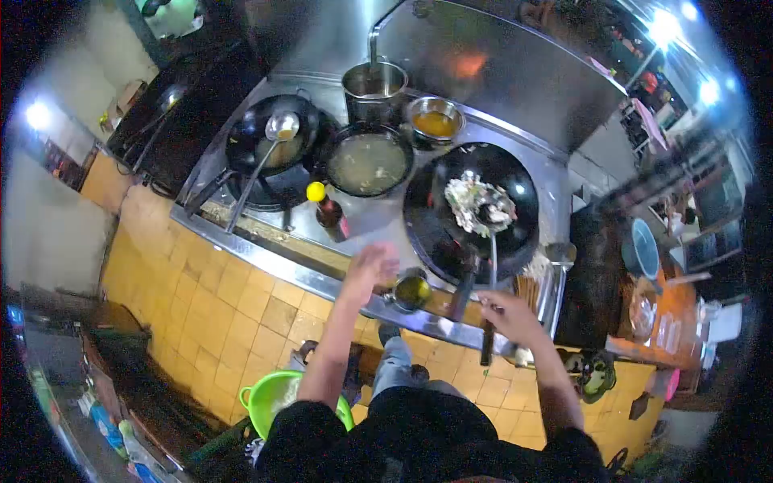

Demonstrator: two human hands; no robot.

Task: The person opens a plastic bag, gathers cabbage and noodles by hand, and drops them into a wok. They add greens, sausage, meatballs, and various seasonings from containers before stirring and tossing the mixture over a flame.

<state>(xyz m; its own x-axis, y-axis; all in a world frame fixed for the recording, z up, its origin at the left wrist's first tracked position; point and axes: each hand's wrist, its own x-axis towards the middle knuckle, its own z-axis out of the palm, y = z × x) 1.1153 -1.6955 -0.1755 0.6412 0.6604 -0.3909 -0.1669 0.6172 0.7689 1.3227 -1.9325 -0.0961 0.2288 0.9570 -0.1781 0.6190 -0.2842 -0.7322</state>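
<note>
My right hand is wrapped round the dark handle end of a ladle. The ladle's bowl rests among white pieces of food that look like rice, in a large black wok. My left hand hangs over the front of the steel stove with its fingers stretched out, slightly blurred, and nothing visible in it. Just beyond it stands a dark bottle with a yellow cap, apart from the hand. A small container of greenish-yellow liquid sits at the stove edge, right of my left hand.
A second wok holds another ladle. Nearby are a pan of cloudy liquid, a steel pot and a bowl of orange liquid. A green basin is below, left of my legs. An orange table stands at right.
</note>
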